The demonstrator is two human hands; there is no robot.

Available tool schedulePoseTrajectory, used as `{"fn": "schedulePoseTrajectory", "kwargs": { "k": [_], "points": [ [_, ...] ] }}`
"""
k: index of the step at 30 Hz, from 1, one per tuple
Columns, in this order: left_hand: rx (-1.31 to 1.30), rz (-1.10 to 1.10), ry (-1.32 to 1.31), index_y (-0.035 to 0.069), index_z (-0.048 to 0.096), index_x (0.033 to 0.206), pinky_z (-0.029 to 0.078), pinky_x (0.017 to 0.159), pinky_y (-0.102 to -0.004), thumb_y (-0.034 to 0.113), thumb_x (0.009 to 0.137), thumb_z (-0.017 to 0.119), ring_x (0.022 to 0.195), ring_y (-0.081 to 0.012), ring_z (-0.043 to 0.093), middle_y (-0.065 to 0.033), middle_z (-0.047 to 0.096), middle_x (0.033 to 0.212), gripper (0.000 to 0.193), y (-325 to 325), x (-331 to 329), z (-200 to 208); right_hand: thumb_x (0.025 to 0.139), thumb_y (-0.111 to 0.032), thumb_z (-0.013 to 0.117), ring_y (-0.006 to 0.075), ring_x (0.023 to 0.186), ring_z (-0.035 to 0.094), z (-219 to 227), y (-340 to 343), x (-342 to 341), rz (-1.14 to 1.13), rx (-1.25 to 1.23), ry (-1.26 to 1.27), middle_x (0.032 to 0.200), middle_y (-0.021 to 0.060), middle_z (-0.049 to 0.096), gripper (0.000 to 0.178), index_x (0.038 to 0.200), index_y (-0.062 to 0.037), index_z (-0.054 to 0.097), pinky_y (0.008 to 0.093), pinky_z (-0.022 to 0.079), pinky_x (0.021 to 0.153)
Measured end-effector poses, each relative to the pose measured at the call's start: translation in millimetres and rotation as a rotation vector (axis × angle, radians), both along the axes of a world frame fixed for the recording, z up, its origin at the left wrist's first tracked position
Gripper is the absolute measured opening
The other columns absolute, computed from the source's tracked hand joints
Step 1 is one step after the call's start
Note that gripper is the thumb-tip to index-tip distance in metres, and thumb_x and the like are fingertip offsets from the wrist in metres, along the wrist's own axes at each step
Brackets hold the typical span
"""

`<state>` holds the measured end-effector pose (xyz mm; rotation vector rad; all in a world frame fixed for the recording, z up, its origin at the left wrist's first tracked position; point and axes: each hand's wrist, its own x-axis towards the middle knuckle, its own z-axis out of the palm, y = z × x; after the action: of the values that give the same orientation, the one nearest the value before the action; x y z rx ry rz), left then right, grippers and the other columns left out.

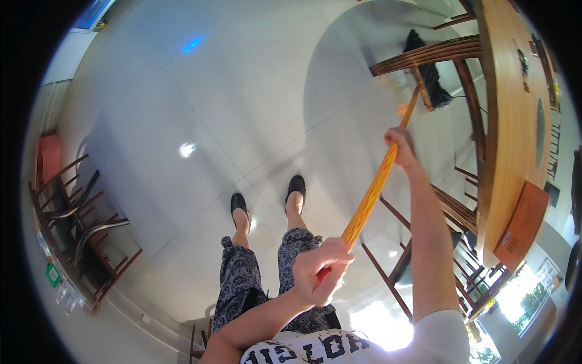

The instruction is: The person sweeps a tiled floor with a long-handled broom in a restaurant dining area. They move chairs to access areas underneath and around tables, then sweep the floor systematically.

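Observation:
Both of my hands grip the long yellow-orange handle of a broom (368, 203), which slants away to the far right. My left hand (322, 271) is wrapped round its near end, in front of my body. Farther along the shaft, my right hand (400, 147) closes round it with the arm stretched out. The broom's black, shaggy head (433, 85) lies on the floor by the table's legs. A curved wooden leg partly hides that head.
A wooden table (509, 121) with dark legs stands along the right, chairs (409, 264) beside it. An orange-brown panel (522, 225) is at its near end. Stacked dark chairs (85, 224) are at the left wall. My feet in black shoes (296, 189) stand on the pale tiled floor (200, 121).

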<state>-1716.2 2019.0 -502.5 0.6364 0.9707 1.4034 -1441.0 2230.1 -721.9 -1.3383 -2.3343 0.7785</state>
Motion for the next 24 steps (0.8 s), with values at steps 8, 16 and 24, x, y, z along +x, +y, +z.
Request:
{"fn": "schedulePoseTrajectory", "kwargs": {
  "k": [8,16,24],
  "points": [
    [0.114,-0.075,0.084,-0.009,0.063,0.090,0.046,0.064,-0.0353,0.008,0.078,0.055,0.055,-0.0200,0.049,-0.0030,0.048,0.052,0.022,-52.3,-99.2,95.8,0.064,-0.003,0.063,0.0313,0.068,0.057,63.9,-115.9,-92.2,-0.116,-0.017,0.016,0.065,0.0096,0.058,0.008,0.067,-0.0072,0.056,0.0405,0.044,0.064],
    [0.194,-0.068,0.312,-0.003,0.059,0.079,0.042,0.052,-0.0321,0.040,0.092,0.053,0.047,-0.0170,0.047,-0.0016,0.048,0.051,0.044,-112.9,-244.2,191.4,0.064,-0.010,0.066,0.0309,0.062,0.057,116.1,-219.7,-260.7,-0.145,-0.086,0.232,0.061,0.0090,0.057,0.009,0.066,-0.0098,0.057,0.0403,0.044,0.059],
    [0.523,-0.046,0.598,-0.003,0.057,0.103,0.033,0.044,-0.0350,0.037,0.095,0.050,0.047,-0.0168,0.040,-0.0018,0.042,0.057,0.041,-103.0,-355.3,342.1,0.072,-0.005,0.064,0.0294,0.070,0.055,203.6,-249.8,-462.0,-0.038,-0.164,0.553,0.068,0.0066,0.057,0.012,0.075,-0.0082,0.053,0.0383,0.040,0.068]
  ]
}}
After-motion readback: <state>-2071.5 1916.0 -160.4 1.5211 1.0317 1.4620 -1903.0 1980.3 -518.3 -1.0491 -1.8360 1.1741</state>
